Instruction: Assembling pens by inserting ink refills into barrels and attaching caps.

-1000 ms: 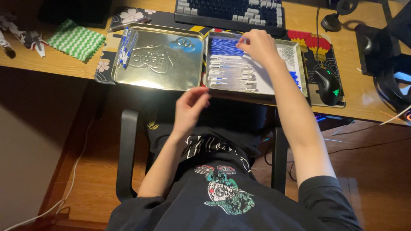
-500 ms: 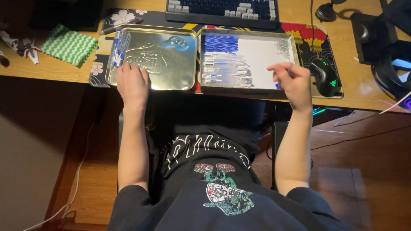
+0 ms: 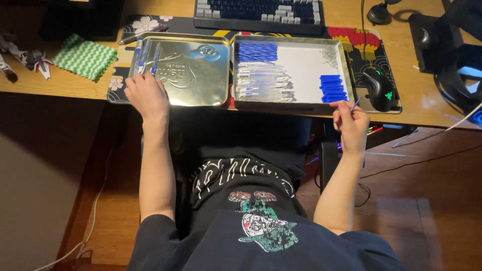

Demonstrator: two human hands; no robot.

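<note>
Thin rod (image 3: 355, 104), slim, pale and blue-tipped, pinched between thumb and fingertips of the right hand (image 3: 350, 120), just below the front right corner of the parts tray (image 3: 288, 106) and off the desk edge. Right fingers curled shut around the rod's lower end.

Judged from the sorted pieces: pen assembly under way, one inner piece picked up and not yet fitted. Calls next for a fine, steady pinch and a clean line-up, given so thin and light a piece.

Inside the parts tray, a shallow rectangular tin with a white floor: striped blue rods (image 3: 257, 51) stacked at back left, clear plastic barrels (image 3: 263, 80) in rows below them, a block of short blue caps (image 3: 332, 88) at right, small wiry springs (image 3: 330, 54) at back right.

Just left of the parts tray, touching it: a shiny embossed tin lid (image 3: 201, 85), with several finished pens (image 3: 144, 55) lying along its far side. Left hand (image 3: 146, 95) resting flat on that lid's front left corner, fingers loosely spread, gripping nothing, near the pens.

Behind the parts tray, a dark keyboard (image 3: 258, 12); just right of it, a black mouse (image 3: 380, 89) on a patterned mat (image 3: 361, 45). Well left, a green zigzag cloth (image 3: 84, 56) on the wooden desk (image 3: 427, 100).
</note>
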